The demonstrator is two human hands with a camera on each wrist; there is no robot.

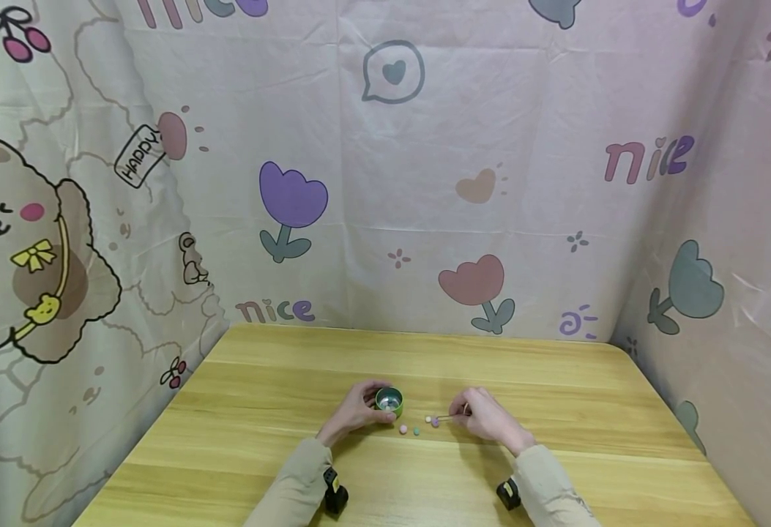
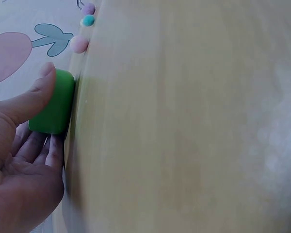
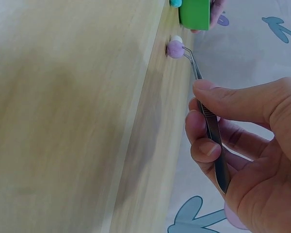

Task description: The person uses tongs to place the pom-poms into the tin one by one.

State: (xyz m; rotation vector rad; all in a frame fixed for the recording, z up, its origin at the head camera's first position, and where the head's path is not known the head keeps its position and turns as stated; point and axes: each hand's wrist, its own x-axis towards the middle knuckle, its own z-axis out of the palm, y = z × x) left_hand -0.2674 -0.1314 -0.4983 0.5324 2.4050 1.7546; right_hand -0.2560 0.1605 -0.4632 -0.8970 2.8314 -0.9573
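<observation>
My left hand (image 1: 356, 407) holds a small round green tin (image 2: 63, 104) upright on the table, its thumb on one side and fingers round the other. Some small things lie inside the tin, too small to tell apart. In my right hand (image 1: 484, 416) is a pair of bent-tip metal tweezers (image 3: 211, 124), pinched between thumb and fingers. The tweezer tips touch a purple pom-pom (image 3: 174, 49); whether they squeeze it I cannot tell. Beside it sits a white pom-pom (image 1: 427, 419). A pink pom-pom (image 1: 403, 430) and a teal one (image 1: 416, 432) lie nearer the tin.
The wooden table (image 1: 280, 380) spreads out around both hands. Behind it hangs a printed cloth (image 1: 385, 183), with more cloth at both sides. A black wrist device (image 1: 335, 496) sits by the left sleeve and another (image 1: 509, 495) by the right.
</observation>
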